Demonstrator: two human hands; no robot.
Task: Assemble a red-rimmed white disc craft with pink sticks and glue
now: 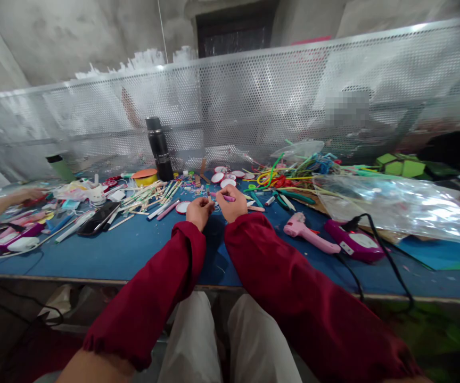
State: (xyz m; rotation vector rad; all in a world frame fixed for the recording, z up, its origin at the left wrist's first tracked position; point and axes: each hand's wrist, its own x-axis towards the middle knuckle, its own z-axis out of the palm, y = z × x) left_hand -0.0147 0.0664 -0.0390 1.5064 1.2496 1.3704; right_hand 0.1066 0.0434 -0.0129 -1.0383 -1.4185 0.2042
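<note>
The blue-topped counter (142, 250) carries a wide litter of craft stuff, and at its middle the work in hand looks like a fine two-handed fitting or twisting of one small piece. Behind stand a perforated metal screen (278, 96) and a black cylindrical flask (159, 149); to the right lie a crumpled clear plastic bag (397, 205), a pink hot-glue gun (307, 232) and a tangle of coloured pipe-cleaner stems (281, 178).

The right hand (233, 205) is curled narrow around a thin pink stick (227, 198), held just above the counter. The left hand (198, 210) is likewise pinched tight, fingertips meeting at something too small to make out (possibly the stick's near end). By my judgement the next move calls for a steady grip on the stick and close, small finger motion.
</note>
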